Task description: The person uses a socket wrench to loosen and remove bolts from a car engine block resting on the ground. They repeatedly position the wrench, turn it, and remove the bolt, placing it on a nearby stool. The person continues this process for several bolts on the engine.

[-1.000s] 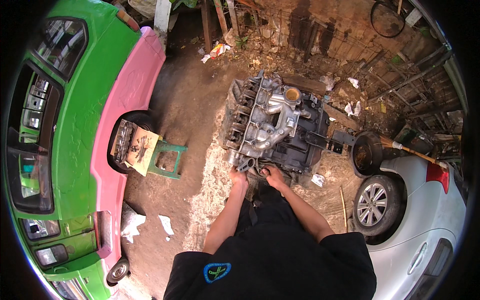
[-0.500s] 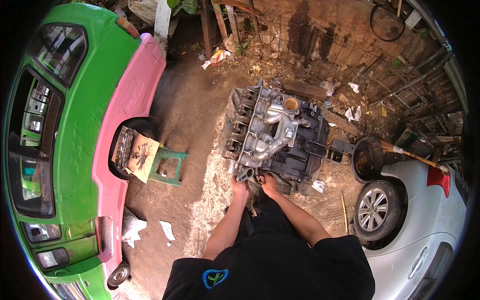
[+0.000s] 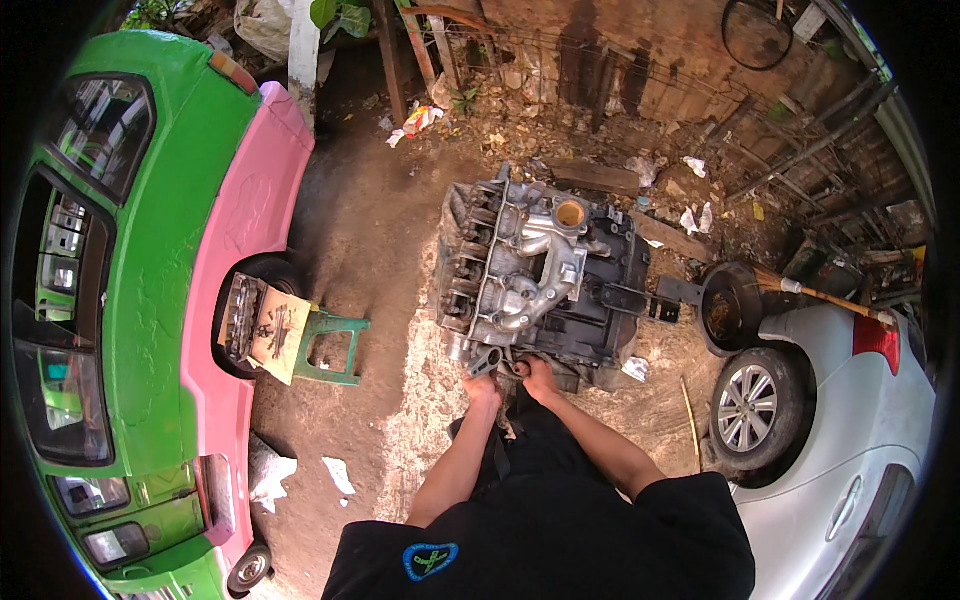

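Observation:
A bare engine with a silver intake manifold lies on the ground in front of me. At its near left corner, my left hand is closed round a grey metal flanged fitting with an opening in its end. My right hand is beside it, at the engine's near edge, fingers curled in. Something small and dark may be between those fingers, but I cannot make it out. Both hands' fingertips are partly hidden.
A green stool stands left, near cardboard bearing metal parts. Beyond is a green and pink van. On the right are a black basin, a broom and a silver car. Litter and planks lie behind the engine.
The whole view has shifted slightly. Both hands have come a little nearer to me, and the flanged fitting has moved with the left hand, slightly away from the engine.

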Action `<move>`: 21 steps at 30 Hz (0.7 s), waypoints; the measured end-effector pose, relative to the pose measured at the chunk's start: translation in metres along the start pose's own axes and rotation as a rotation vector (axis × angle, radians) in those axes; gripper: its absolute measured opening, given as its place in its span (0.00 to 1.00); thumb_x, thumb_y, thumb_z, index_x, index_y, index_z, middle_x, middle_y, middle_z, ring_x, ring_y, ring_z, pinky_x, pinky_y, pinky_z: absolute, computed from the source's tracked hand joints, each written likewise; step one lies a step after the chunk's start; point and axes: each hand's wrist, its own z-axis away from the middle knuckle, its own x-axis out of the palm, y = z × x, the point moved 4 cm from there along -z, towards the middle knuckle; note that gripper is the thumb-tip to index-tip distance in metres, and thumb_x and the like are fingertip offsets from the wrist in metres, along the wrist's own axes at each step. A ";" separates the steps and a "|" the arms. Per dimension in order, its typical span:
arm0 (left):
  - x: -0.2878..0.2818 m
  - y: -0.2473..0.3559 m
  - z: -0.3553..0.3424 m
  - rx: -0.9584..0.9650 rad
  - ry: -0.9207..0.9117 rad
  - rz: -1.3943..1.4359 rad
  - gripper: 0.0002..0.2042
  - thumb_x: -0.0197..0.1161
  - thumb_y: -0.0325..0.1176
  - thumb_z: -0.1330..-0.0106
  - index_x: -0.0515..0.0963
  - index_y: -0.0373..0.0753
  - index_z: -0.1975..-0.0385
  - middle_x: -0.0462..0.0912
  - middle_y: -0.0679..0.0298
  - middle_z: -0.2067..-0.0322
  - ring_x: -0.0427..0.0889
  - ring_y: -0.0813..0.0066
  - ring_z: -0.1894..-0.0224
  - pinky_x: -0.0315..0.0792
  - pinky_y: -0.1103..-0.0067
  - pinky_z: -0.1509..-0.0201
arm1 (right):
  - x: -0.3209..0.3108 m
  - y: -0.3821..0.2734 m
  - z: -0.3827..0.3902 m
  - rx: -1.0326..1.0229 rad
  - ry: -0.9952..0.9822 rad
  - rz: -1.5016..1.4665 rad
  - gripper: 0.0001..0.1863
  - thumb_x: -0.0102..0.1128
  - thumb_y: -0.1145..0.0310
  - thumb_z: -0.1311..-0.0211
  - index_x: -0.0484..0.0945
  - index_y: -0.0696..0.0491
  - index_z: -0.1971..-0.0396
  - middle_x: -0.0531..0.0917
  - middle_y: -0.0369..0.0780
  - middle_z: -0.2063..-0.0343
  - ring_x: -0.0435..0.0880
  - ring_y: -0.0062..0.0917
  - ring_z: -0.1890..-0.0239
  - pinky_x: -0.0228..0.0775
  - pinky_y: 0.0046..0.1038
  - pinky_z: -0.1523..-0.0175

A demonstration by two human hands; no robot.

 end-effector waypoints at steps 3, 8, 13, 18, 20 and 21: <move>-0.004 0.000 -0.004 -0.038 -0.033 0.080 0.13 0.44 0.30 0.28 0.73 0.42 0.49 0.79 0.60 0.51 0.80 0.66 0.54 0.78 0.68 0.51 | -0.011 -0.008 0.002 -0.038 0.059 0.049 0.08 0.55 0.71 0.37 0.81 0.59 0.65 0.83 0.53 0.68 0.81 0.48 0.59 0.70 0.45 0.57; -0.011 0.005 -0.012 -0.006 -0.147 -0.140 0.14 0.42 0.35 0.28 0.74 0.42 0.51 0.81 0.61 0.53 0.80 0.66 0.52 0.76 0.65 0.50 | -0.040 -0.039 0.011 0.077 -0.020 0.286 0.10 0.60 0.67 0.39 0.83 0.58 0.67 0.82 0.55 0.68 0.81 0.52 0.61 0.72 0.46 0.58; -0.016 0.014 -0.015 -0.098 -0.302 -0.252 0.10 0.51 0.26 0.31 0.75 0.37 0.52 0.82 0.61 0.55 0.80 0.64 0.52 0.76 0.65 0.48 | -0.068 -0.075 0.004 0.232 -0.549 -0.079 0.12 0.63 0.68 0.40 0.82 0.63 0.67 0.82 0.44 0.77 0.82 0.27 0.75 0.75 0.32 0.71; -0.011 0.032 -0.021 -0.363 -0.489 -0.150 0.12 0.48 0.21 0.31 0.73 0.36 0.50 0.80 0.56 0.52 0.80 0.63 0.50 0.76 0.70 0.42 | -0.050 -0.090 0.018 0.517 -0.553 -0.698 0.07 0.61 0.72 0.38 0.79 0.61 0.67 0.78 0.34 0.78 0.75 0.16 0.80 0.69 0.20 0.79; -0.012 0.040 -0.022 -0.431 -0.545 -0.166 0.14 0.45 0.18 0.32 0.70 0.32 0.49 0.77 0.55 0.49 0.78 0.59 0.48 0.73 0.70 0.37 | -0.038 -0.089 0.036 0.600 -0.458 -0.822 0.08 0.60 0.73 0.38 0.78 0.61 0.62 0.75 0.34 0.77 0.70 0.15 0.82 0.62 0.21 0.81; -0.015 0.045 -0.020 -0.454 -0.580 -0.178 0.14 0.44 0.17 0.33 0.69 0.30 0.49 0.77 0.54 0.49 0.78 0.59 0.47 0.73 0.70 0.37 | -0.031 -0.089 0.047 0.560 -0.399 -0.823 0.09 0.59 0.73 0.38 0.77 0.61 0.60 0.75 0.34 0.76 0.70 0.16 0.82 0.61 0.21 0.81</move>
